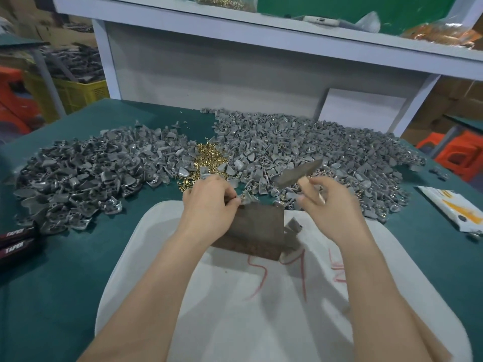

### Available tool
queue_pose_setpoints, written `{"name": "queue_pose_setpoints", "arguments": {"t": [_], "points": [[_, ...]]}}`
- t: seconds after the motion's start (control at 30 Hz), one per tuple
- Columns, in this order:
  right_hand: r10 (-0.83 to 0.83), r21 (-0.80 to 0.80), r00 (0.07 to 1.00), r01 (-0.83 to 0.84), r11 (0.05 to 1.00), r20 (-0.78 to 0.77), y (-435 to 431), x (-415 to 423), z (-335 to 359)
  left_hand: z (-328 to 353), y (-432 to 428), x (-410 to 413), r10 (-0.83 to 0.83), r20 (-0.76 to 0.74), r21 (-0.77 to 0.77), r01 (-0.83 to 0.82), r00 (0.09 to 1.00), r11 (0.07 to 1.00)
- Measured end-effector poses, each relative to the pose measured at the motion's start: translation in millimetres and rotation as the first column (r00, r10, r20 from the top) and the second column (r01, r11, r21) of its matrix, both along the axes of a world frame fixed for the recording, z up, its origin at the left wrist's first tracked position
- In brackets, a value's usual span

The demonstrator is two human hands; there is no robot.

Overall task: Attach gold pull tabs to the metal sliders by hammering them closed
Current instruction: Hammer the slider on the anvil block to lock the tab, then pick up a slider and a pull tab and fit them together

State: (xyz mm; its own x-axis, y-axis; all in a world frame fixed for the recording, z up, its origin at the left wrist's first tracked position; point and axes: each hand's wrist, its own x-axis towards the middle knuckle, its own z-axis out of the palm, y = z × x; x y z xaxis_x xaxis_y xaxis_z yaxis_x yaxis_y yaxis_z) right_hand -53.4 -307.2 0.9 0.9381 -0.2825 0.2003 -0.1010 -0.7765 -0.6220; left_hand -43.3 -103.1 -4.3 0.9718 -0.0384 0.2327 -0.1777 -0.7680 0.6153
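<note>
Green bench top [78, 270], white cloth [235, 309] spread at the near edge, dark block [258, 231] sitting on it. Slider in work [245, 198] is at the block's far edge with a bit of gold showing on it; the tab looks seated, can't tell if it's closed. The part is small, stiff and light, probably cast metal. Likely to skate or flip under a blow, so best held by its flat wing, skin clear of the tab loop.

Left hand [209, 202] does about that: thumb and fingertips [233, 203] pinch the slider tight at the block edge. Right hand [332, 205] is wrapped round the wooden handle of the hammer [298, 171]. Head is raised and blurred, off to the right of the slider, touching nothing.

Gold pull tabs [209, 158] are heaped just beyond the left hand, between two big grey slider piles [86, 176]. Printed packet [454, 207] lies far right, two black grips [15, 241] at the left edge.
</note>
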Motion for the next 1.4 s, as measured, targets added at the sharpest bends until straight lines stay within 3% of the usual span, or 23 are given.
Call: {"name": "queue_pose_setpoints", "arguments": {"t": [0.1,0.4,0.5,0.57,0.6,0.67,0.73,0.8,0.9,0.97,1.03,1.07,1.13,1.23,1.3,1.4], "points": [[-0.027,-0.013,0.993,0.026,1.0,-0.112,-8.0,5.7,-9.7,1.3,0.4,0.1,0.006,-0.022,-0.018,-0.007,1.0,1.0],[-0.023,-0.072,0.988,0.012,0.997,-0.15,-11.5,11.7,-21.8,2.5,-0.1,-0.3,0.015,-0.016,-0.042,-0.016,1.0,0.999],[-0.057,-0.12,0.998,0.06,0.991,0.024,-2.3,9.4,-12.1,2.6,-1.2,0.0,0.009,-0.001,-0.044,-0.009,1.0,0.999],[0.057,-0.11,0.976,-0.034,0.993,0.212,15.3,5.7,-1.4,1.8,-2.7,0.3,-0.02,0.02,-0.063,0.022,1.0,0.998],[0.163,-0.082,0.962,-0.149,0.985,0.22,27.0,4.7,3.6,1.3,-3.4,0.6,-0.039,0.039,-0.071,0.041,0.999,0.997],[0.354,0.01,0.93,-0.357,0.934,0.101,52.4,5.8,8.1,0.0,-4.5,1.4,-0.063,0.083,-0.083,0.07,0.995,0.994],[0.407,0.035,0.913,-0.408,0.912,0.035,70.0,14.1,9.7,-0.8,-3.4,2.7,-0.041,0.118,-0.114,0.054,0.992,0.992],[0.332,0.059,0.937,-0.339,0.939,0.106,75.9,30.3,14.5,-0.5,-0.1,4.8,0.027,0.145,-0.197,0.003,0.989,0.98],[0.059,0.135,0.971,-0.091,0.987,0.23,67.7,63.8,28.4,0.3,4.8,7.0,0.144,0.169,-0.366,-0.073,0.975,0.928],[-0.097,0.153,0.979,0.07,0.986,0.178,59.8,83.3,31.6,3.2,8.4,7.5,0.252,0.187,-0.507,-0.126,0.95,0.853],[-0.122,-0.032,0.992,0.123,0.992,0.036,65.4,91.2,26.7,6.2,14.6,9.7,0.376,0.164,-0.673,-0.175,0.912,0.719],[-0.089,-0.117,0.996,0.091,0.989,0.024,74.7,92.0,22.8,7.0,18.8,11.9,0.425,0.113,-0.755,-0.2,0.898,0.624],[0.128,-0.161,0.991,-0.12,0.98,0.042,100.4,90.2,12.6,6.8,26.4,16.8,0.472,-0.017,-0.883,-0.235,0.881,0.406],[0.422,-0.182,0.9,-0.435,0.882,-0.106,144.0,91.6,0.2,5.6,34.3,20.0,0.502,-0.159,-0.954,-0.263,0.85,0.144],[0.441,-0.259,0.859,-0.502,0.825,-0.26,169.4,102.1,-5.0,4.3,36.9,21.1,0.513,-0.214,-0.961,-0.273,0.831,0.041],[0.355,-0.404,0.821,-0.539,0.739,-0.446,194.2,111.3,-8.6,1.3,37.6,22.8,0.514,-0.241,-0.961,-0.275,0.823,-0.011]]}}
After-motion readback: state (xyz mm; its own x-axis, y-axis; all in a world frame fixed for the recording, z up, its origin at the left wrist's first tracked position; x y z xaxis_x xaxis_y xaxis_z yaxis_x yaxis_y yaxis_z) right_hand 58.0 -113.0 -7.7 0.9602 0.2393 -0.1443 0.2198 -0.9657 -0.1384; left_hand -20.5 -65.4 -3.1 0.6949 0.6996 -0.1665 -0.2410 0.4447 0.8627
